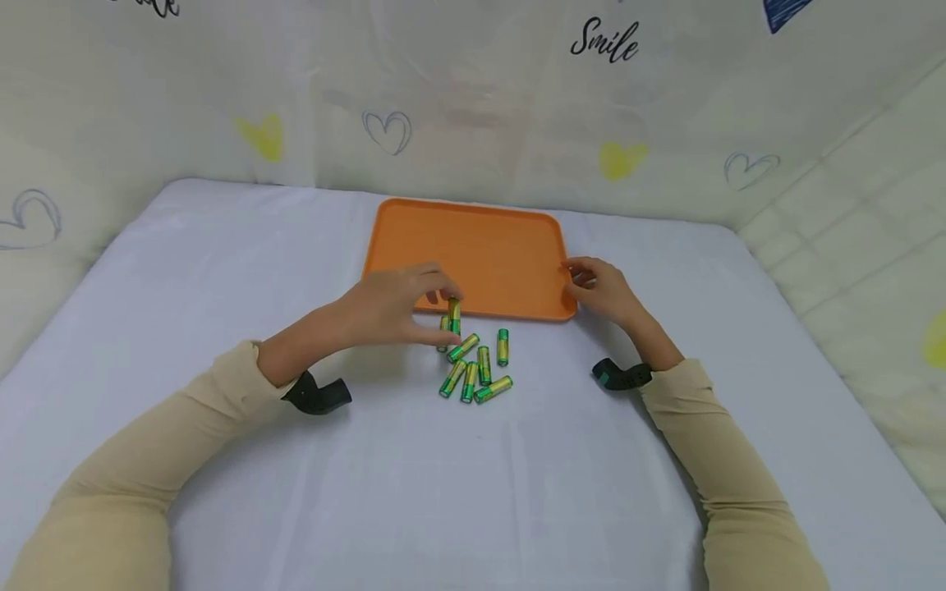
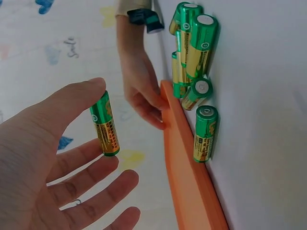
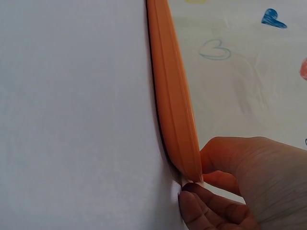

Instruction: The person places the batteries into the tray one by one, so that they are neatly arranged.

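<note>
One battery (image 1: 454, 313), in the head view, sits pinched in my left hand (image 1: 395, 308) by the orange tray (image 1: 480, 250). The left wrist view shows it held by its ends; I'd guess light, rigid, slick, safer gripped mid-barrel. On the right wrist view, my right hand (image 3: 261, 179) pinches the tray's edge.

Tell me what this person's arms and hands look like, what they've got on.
The left sleeve and right sleeve are long, plain beige and creased. Each ends in a black, curved attachment: the left attachment and the right attachment, which shows a small green patch. The left hand and right hand are ungloved.
</note>
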`<state>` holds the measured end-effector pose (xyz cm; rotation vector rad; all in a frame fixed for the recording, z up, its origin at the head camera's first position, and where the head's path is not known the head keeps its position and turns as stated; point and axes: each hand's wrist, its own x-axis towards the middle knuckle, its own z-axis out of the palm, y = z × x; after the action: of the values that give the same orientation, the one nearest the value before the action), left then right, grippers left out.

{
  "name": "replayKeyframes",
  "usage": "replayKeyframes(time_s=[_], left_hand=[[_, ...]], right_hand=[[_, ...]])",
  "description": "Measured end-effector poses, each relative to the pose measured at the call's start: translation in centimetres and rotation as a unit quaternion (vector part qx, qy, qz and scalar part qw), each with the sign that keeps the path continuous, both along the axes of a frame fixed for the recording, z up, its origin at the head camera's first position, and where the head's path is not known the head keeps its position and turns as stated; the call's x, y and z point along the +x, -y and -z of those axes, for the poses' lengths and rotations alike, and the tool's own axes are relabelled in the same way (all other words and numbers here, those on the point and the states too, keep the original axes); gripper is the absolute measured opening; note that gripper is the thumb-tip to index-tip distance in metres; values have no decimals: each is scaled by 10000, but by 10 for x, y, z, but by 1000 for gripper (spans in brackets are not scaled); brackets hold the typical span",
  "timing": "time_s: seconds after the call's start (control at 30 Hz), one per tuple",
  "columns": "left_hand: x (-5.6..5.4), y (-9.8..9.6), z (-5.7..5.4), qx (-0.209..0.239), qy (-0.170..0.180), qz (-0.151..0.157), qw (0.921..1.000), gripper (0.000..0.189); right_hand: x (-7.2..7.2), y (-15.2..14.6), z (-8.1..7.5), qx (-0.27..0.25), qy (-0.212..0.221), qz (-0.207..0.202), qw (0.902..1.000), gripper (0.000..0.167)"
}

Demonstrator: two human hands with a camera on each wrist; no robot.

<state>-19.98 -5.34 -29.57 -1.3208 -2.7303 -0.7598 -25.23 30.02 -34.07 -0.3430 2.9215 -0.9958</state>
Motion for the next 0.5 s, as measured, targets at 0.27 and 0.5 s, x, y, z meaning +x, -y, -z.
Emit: replayKeyframes(time_s=[0.27, 0.5], left_hand=[[-12, -7, -7, 264, -211, 103, 9994, 49], [-25, -17, -9, 756, -478, 109, 9959, 50]], right_hand=[[-1, 2, 0, -53, -57, 2, 10000, 44], [-1, 1, 1, -18, -44, 90, 9999, 44]])
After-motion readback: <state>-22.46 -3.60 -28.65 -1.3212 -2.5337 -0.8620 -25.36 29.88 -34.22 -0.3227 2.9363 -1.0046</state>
